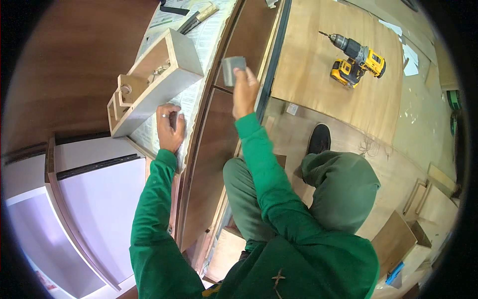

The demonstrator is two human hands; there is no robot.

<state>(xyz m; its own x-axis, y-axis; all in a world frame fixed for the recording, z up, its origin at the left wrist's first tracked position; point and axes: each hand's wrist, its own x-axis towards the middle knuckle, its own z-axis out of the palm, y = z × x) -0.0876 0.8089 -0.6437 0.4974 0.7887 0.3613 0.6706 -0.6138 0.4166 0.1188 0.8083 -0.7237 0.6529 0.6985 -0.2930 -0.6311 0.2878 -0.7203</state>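
My right hand (245, 92) is raised over the brown cabinet front, fingers closed on a flat grey block (233, 71) that looks like a sanding sponge. Curled on the newspaper (191, 107), my left hand (171, 127) rests beside the long side of a wooden box (164, 89). A small dark patch shows between its fingers, but I cannot make out what it is. The box lies tilted across the work surface, pale outside, with bare wood dividers and a round hole in one inner piece. Small items inside it are hard to tell.
A yellow and black cordless drill (358, 60) lies on a plywood board (318, 74) at the right. Paintbrushes (199, 17) rest at the newspaper's far end. White open compartments (94, 199) stand at the left. Wooden boxes (396, 244) sit on the floor at the lower right.
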